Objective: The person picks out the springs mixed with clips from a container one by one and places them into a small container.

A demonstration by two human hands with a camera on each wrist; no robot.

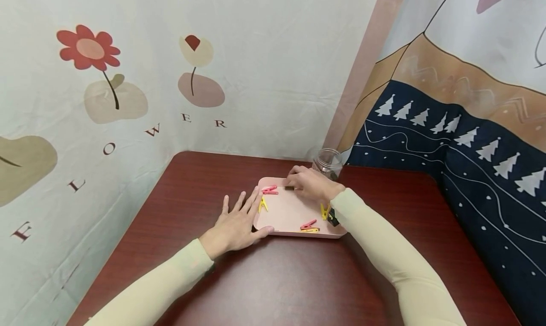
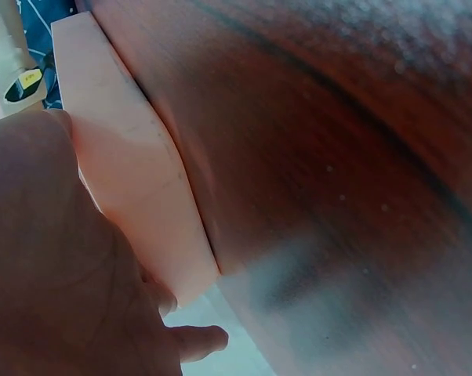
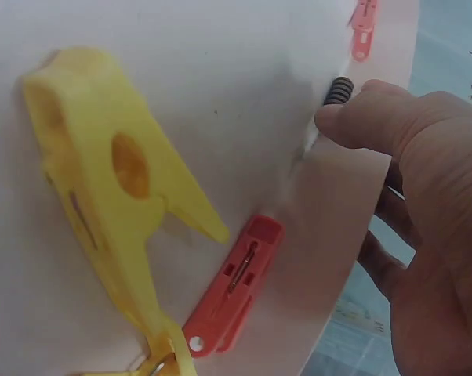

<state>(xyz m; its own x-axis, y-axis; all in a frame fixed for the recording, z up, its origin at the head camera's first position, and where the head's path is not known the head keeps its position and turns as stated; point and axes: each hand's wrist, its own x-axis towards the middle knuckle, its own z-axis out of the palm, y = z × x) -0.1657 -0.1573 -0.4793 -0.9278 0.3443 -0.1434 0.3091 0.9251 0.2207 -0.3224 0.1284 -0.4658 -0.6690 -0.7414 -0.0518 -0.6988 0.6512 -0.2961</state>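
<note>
A shallow pink tray (image 1: 283, 215) lies on the table with pink and yellow clothespins in it. My left hand (image 1: 236, 225) rests at its left edge, fingers spread, thumb at the front corner; the tray's outer wall (image 2: 134, 149) shows beside that hand in the left wrist view. At the back of the tray, my right hand (image 1: 313, 183) pinches a small dark coil spring (image 3: 339, 91) between thumb and forefinger. A pink clothespin (image 1: 269, 190) and a yellow clothespin (image 1: 263, 204) lie left of it. Large in the right wrist view is another yellow clothespin (image 3: 103, 172), near a pink clothespin (image 3: 236, 286).
Behind the right hand stands a clear glass jar (image 1: 327, 161) with something dark inside. A black object (image 1: 332, 217) shows under the right cuff. The reddish-brown table (image 1: 264, 278) meets printed cloth hangings (image 1: 273, 79) at the back and sides.
</note>
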